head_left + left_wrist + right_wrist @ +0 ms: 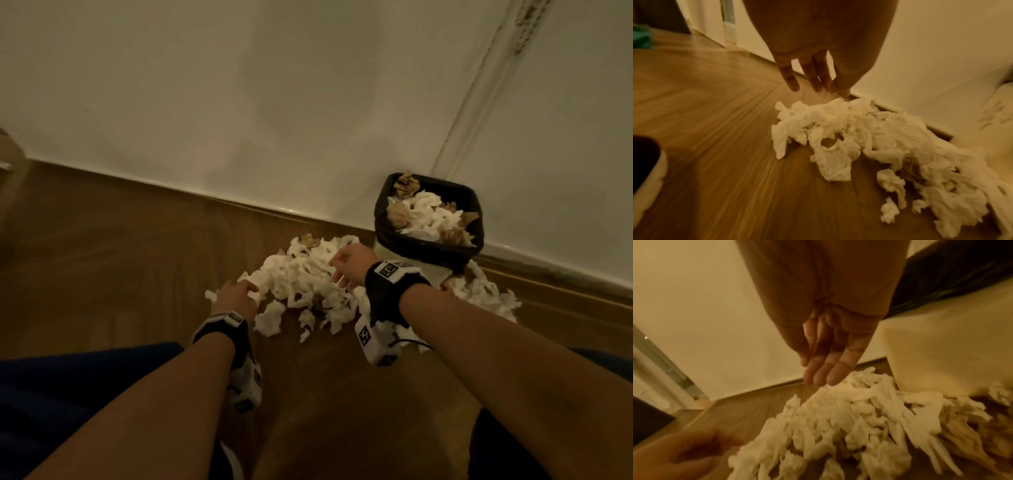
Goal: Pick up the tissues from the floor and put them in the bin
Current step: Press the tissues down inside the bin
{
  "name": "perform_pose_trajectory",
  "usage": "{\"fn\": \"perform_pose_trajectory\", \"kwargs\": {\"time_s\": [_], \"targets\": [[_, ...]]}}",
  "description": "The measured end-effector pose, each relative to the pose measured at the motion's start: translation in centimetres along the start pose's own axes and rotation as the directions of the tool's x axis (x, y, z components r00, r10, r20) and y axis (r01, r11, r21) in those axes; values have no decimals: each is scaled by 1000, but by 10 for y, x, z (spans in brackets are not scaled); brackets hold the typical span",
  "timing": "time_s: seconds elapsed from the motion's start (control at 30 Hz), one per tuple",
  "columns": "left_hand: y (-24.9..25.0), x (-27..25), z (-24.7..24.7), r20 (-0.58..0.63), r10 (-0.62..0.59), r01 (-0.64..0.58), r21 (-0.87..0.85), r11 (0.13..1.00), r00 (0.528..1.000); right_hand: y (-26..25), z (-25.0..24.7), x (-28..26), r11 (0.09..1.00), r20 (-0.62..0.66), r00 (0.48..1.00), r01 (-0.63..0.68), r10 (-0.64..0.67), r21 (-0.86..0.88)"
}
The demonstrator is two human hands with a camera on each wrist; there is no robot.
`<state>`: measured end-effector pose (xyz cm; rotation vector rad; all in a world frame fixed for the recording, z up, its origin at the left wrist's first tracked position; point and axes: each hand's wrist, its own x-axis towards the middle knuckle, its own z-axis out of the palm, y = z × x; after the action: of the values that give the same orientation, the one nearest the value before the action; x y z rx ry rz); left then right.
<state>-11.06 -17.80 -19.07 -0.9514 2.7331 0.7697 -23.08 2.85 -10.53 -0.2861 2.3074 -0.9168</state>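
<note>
A loose pile of white tissues [305,284] [855,138] [849,418] lies on the wooden floor in front of the bin. The bin [387,219] stands against the wall, white-bodied [941,345] with a black liner, heaped with tissues and brown crumpled paper. My left hand [245,287] [813,84] is at the pile's left edge, fingers straight and pointing down, holding nothing. My right hand [342,274] [822,376] hovers over the pile's right part beside the bin, fingers straight and together, empty. The left hand also shows blurred at the lower left of the right wrist view.
More tissues [486,291] lie on the floor to the right of the bin. A pale wall and a wooden skirting board [137,178] run behind the pile. My knees in dark blue [68,394] frame the near floor. A dark, pale-rimmed object [647,162] sits at the left.
</note>
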Motion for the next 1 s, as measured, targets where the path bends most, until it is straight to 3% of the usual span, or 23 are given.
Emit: {"fn": "perform_pose_trajectory", "kwargs": {"time_s": [0.17, 0.27, 0.47, 0.63, 0.77, 0.9, 1.0], "targets": [[-21, -15, 25, -91, -217, 217, -11, 976, 972, 16, 46, 18, 941, 147, 989, 46, 4, -335], [-26, -19, 40, -69, -236, 239, 32, 971, 969, 30, 69, 28, 884, 211, 977, 67, 36, -462], [-7, -22, 61, -96, -67, 70, 28, 997, 993, 58, 105, 44, 839, 268, 957, 57, 108, -542], [1, -23, 76, 92, -20, 9, 114, 993, 996, 71, 120, 46, 840, 245, 969, 121, 14, -529], [-23, -22, 86, 185, 57, -92, 187, 978, 981, 71, 123, 46, 745, 292, 949, 276, -114, -607], [-35, -18, 89, 207, 153, -209, 283, 936, 966, 71, 130, 46, 662, 376, 924, 329, -77, -674], [-33, -14, 90, 183, 147, -185, 211, 960, 972, 71, 140, 44, 617, 371, 927, 327, -60, -716]]}}
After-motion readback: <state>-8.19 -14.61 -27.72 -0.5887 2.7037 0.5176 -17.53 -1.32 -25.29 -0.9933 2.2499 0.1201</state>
